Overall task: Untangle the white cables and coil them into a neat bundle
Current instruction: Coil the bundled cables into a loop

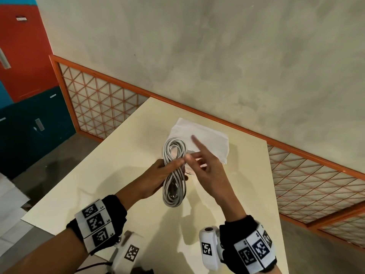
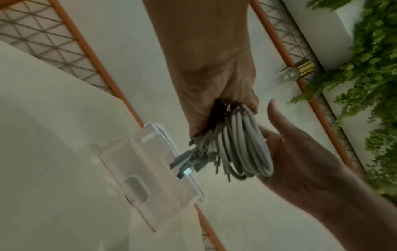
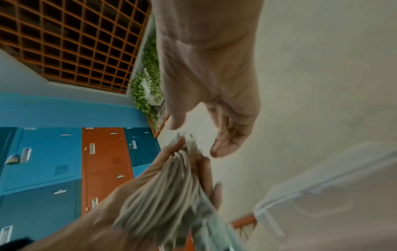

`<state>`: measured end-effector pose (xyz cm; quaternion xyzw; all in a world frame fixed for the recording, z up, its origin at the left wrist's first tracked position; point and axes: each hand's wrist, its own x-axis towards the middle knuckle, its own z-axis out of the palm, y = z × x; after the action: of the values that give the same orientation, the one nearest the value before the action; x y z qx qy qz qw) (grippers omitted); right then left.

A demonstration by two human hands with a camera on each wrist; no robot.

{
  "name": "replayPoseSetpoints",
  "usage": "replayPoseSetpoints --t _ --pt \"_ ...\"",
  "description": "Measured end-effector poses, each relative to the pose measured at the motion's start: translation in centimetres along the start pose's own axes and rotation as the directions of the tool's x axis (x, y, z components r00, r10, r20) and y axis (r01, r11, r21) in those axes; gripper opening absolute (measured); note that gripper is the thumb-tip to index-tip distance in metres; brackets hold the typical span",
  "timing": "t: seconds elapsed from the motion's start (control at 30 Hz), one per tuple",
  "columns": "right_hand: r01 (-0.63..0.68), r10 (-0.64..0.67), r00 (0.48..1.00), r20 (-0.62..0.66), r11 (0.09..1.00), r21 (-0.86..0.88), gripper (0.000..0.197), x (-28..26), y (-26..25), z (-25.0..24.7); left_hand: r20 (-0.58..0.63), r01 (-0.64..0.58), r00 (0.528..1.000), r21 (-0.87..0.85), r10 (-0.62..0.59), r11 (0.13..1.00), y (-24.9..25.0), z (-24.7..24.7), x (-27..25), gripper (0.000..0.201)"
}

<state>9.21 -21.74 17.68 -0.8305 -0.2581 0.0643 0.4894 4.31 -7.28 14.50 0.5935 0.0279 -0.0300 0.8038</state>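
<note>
A coil of white cables [image 1: 174, 175] hangs upright above the cream table [image 1: 110, 175]. My left hand [image 1: 167, 168] grips the coil round its middle, thumb across the front. In the left wrist view the coil [image 2: 242, 144] shows several loops, with the loose plug ends [image 2: 189, 163] sticking out to one side. My right hand [image 1: 197, 153] is beside the coil's upper loop with its index finger stretched out and the other fingers relaxed; it holds nothing. Seen from the right wrist, the right hand's fingers [image 3: 232, 135] are spread just above the blurred coil [image 3: 167, 183].
A translucent white plastic case [image 1: 205, 139] lies on the table behind the hands, near the far edge. An orange lattice rail [image 1: 102, 103] runs along the wall. Red and blue lockers [image 1: 25, 56] stand to the left. The table's left edge [image 1: 65, 186] drops to the floor.
</note>
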Motion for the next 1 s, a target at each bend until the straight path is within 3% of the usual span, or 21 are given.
replayPoseSetpoints --t 0.07,0.13,0.27,0.33,0.43,0.5,0.63,0.77,0.9,1.0 --pt "-0.188 0.17 0.979 0.108 0.965 0.182 0.088 -0.1 0.2 0.7 -0.019 -0.037 0.999 -0.086 0.035 0.996 0.2 0.2 0.2 0.023" --pt "-0.275 0.223 0.944 0.244 0.94 0.202 0.109 -0.2 0.8 1.6 -0.007 -0.049 0.999 -0.129 0.048 0.99 0.4 0.2 0.3 0.025" --pt "-0.369 0.313 0.907 0.281 0.912 0.177 0.117 0.4 1.7 1.5 0.03 -0.069 0.997 -0.106 0.073 0.992 0.7 0.2 0.3 0.02" --pt "-0.378 0.294 0.889 0.351 0.904 0.198 0.098 0.5 1.6 1.4 0.029 -0.11 0.993 -0.038 0.111 0.993 1.1 0.2 0.4 0.015" --pt "-0.313 0.212 0.887 0.409 0.929 0.199 0.037 0.4 1.1 1.8 0.046 -0.138 0.99 0.049 0.136 0.989 1.5 0.1 0.6 0.016" --pt "-0.285 0.207 0.899 0.385 0.946 0.155 0.021 0.5 1.0 2.2 0.039 -0.129 0.991 0.055 0.127 0.99 1.3 0.0 0.7 0.019" --pt "-0.292 0.226 0.912 0.343 0.943 0.157 0.017 0.6 1.3 3.0 -0.004 -0.113 0.994 0.11 0.114 0.988 0.7 -0.2 1.2 0.02" --pt "-0.366 0.292 0.917 0.273 0.887 0.281 0.03 0.6 1.3 4.4 -0.04 -0.071 0.996 0.109 0.076 0.991 0.4 -0.4 1.8 0.016" --pt "-0.308 0.297 0.949 0.109 0.946 0.103 0.029 0.8 2.4 5.2 -0.057 -0.042 0.997 0.085 0.047 0.996 -0.5 -0.1 1.9 0.017" --pt "-0.289 0.292 0.955 0.044 0.956 -0.056 0.027 0.8 2.9 5.0 -0.027 -0.011 1.0 -0.041 0.01 0.999 -0.7 -0.1 2.0 0.023"
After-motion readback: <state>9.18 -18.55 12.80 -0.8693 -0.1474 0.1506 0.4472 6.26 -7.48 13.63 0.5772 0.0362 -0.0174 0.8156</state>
